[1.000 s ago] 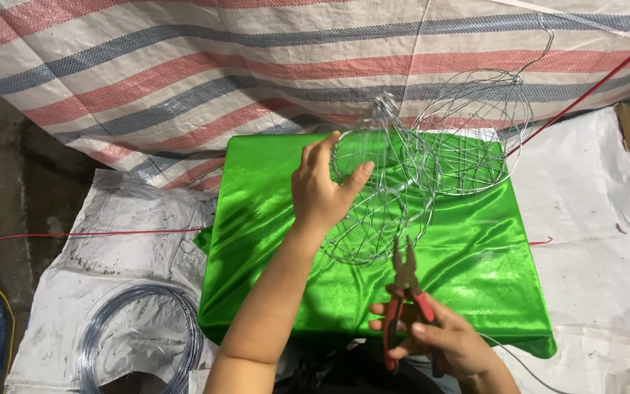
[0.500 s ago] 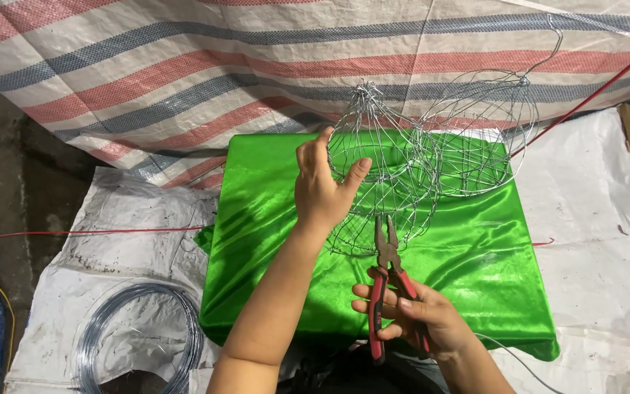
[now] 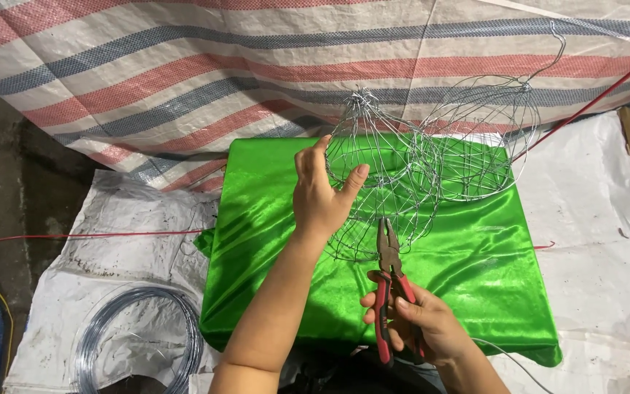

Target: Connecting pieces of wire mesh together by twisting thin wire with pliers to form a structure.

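wire frame (image 3: 417, 175) in left hand (image 3: 322, 197)

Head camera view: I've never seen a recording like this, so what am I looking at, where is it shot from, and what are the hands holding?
There is no machine here. One camera sits on a person's head and looks down at their own two bare hands. The left hand grasps the side of a wire frame, a rounded cage of thin bent wire that stands on a table draped in shiny green cloth. The right hand holds red-handled pliers, their nose pointing up at the frame's lower wires. A coil of spare wire lies on white sheeting at lower left. A striped tarp hangs behind.
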